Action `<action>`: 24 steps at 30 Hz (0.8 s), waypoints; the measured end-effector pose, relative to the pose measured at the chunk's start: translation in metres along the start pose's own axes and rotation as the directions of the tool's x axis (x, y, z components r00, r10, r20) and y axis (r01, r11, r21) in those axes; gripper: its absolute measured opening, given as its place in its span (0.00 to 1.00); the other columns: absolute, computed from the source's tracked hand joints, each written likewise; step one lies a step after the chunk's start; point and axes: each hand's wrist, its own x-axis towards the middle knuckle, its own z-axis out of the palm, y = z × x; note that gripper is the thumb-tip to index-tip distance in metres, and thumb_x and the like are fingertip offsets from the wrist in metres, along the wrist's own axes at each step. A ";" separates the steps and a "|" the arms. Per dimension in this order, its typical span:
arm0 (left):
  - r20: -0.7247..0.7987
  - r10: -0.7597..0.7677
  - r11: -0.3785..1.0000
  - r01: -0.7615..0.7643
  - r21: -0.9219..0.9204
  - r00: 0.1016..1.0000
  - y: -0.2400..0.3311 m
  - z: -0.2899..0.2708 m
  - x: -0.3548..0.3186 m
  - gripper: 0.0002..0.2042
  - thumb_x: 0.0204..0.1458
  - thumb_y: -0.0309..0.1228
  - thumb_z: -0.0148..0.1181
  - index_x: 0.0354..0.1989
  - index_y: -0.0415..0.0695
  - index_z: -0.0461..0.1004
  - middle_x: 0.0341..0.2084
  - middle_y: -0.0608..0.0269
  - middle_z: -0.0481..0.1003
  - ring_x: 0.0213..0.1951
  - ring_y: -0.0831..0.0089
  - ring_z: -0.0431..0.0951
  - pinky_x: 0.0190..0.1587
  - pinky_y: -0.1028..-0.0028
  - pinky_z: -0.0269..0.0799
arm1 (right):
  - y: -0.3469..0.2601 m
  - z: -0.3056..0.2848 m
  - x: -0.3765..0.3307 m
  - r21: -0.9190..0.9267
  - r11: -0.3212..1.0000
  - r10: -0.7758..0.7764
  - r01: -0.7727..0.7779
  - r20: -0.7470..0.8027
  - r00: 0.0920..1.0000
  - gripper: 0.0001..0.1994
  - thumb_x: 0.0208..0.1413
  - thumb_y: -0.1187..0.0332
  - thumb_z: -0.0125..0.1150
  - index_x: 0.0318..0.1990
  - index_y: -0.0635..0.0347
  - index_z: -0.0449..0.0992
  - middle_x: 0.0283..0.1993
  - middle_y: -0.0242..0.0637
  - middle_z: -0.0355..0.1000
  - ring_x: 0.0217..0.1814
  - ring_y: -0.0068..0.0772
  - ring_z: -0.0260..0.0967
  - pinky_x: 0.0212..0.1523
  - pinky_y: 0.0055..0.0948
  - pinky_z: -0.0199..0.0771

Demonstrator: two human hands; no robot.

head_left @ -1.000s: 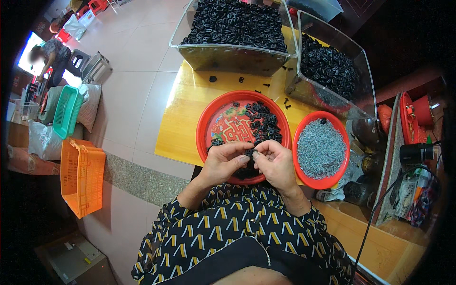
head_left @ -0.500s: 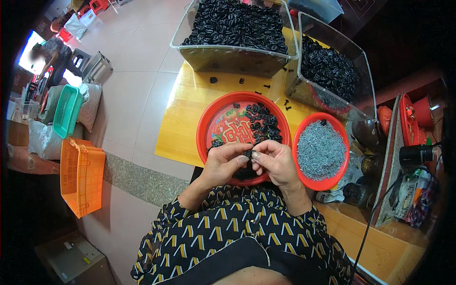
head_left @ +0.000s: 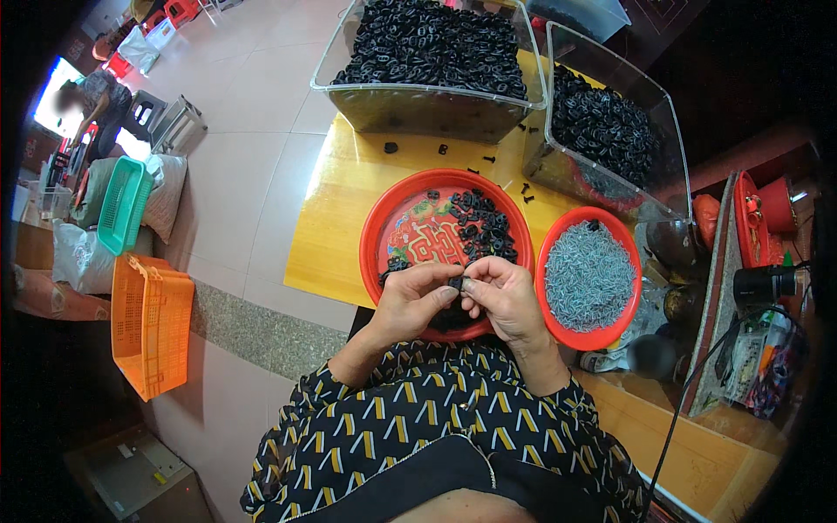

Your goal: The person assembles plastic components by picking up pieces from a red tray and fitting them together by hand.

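A small black plastic part [head_left: 455,283] is pinched between both my hands, over the near side of a red round tray [head_left: 373,234]. My left hand [head_left: 413,295] grips it from the left with thumb and forefinger. From the right, my right hand [head_left: 504,298] closes thumb and fingertips on it; whether a screw is also between them I cannot make out. Loose black plastic parts [head_left: 485,228] lie in the tray, mostly on its right side, with a few by my left hand. Right of the tray stands a red bowl [head_left: 638,277] full of silvery screws [head_left: 589,277].
Two clear bins, one large [head_left: 418,112] and one at the right [head_left: 602,179], hold heaps of black parts on the yellow table [head_left: 327,218]. An orange crate [head_left: 166,336] and a green basket [head_left: 122,205] stand left. Another person [head_left: 103,100] bends far left. A black cable [head_left: 689,383] hangs right.
Both hands stay in nearly the same place, still pinching the small black part. Only slight finger movement shows.
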 end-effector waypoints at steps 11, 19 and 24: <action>0.001 0.015 0.999 -0.015 -0.049 1.000 -0.001 -0.002 0.000 0.12 0.47 0.20 0.52 0.42 0.34 0.68 0.29 0.65 0.72 0.29 0.82 0.70 0.32 0.83 0.68 | -0.005 -0.003 0.001 0.030 0.996 0.075 -0.079 0.097 0.992 0.04 0.50 0.73 0.52 0.30 0.64 0.69 0.25 0.31 0.67 0.23 0.17 0.64 0.21 0.13 0.65; -0.022 -0.015 1.000 0.015 -0.024 1.000 -0.004 -0.004 0.000 0.12 0.47 0.20 0.53 0.42 0.35 0.68 0.29 0.65 0.72 0.29 0.83 0.70 0.31 0.83 0.67 | -0.002 0.003 0.000 -0.070 0.997 -0.020 0.019 -0.010 1.000 0.03 0.49 0.75 0.53 0.30 0.65 0.68 0.24 0.30 0.66 0.23 0.16 0.64 0.21 0.13 0.65; -0.077 -0.050 0.987 0.038 -0.157 0.996 -0.001 -0.013 0.000 0.13 0.46 0.22 0.54 0.42 0.36 0.69 0.29 0.65 0.72 0.28 0.82 0.70 0.31 0.83 0.67 | -0.015 0.006 -0.004 -0.132 0.987 -0.108 0.091 -0.123 0.987 0.05 0.48 0.77 0.53 0.33 0.68 0.67 0.24 0.34 0.68 0.23 0.19 0.66 0.21 0.14 0.66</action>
